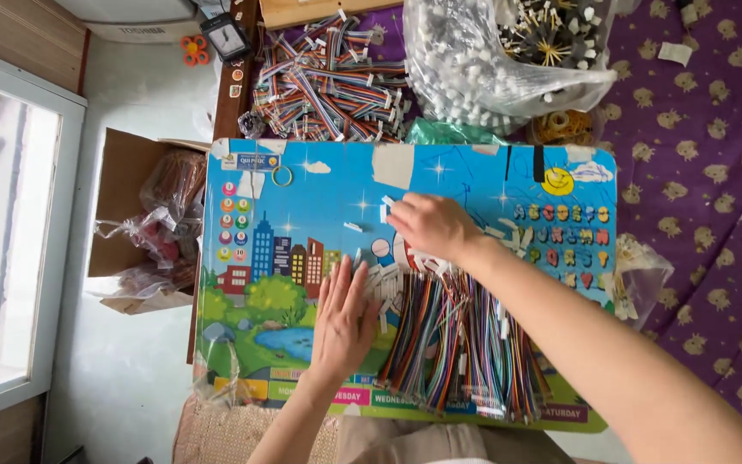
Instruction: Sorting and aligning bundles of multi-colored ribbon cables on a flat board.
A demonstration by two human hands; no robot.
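Observation:
A colourful children's board (pixel 302 198) with a city picture lies across my lap. On its right half lies a spread of rainbow ribbon cables (pixel 457 344) with white connectors at their upper ends. My left hand (pixel 343 318) rests flat, fingers apart, on the board just left of the cables, touching the white connectors (pixel 384 283). My right hand (pixel 431 225) reaches across from the right, fingers curled on the connector ends at the top of the cable spread. A few loose white connector pieces (pixel 354 228) lie on the board nearby.
Behind the board lie a heap of more rainbow cables (pixel 328 82), a clear plastic bag of white parts (pixel 491 69) and rubber bands (pixel 560 127). An open cardboard box with bags (pixel 143 219) stands on the floor at left. Purple patterned cloth (pixel 706 172) covers the right side.

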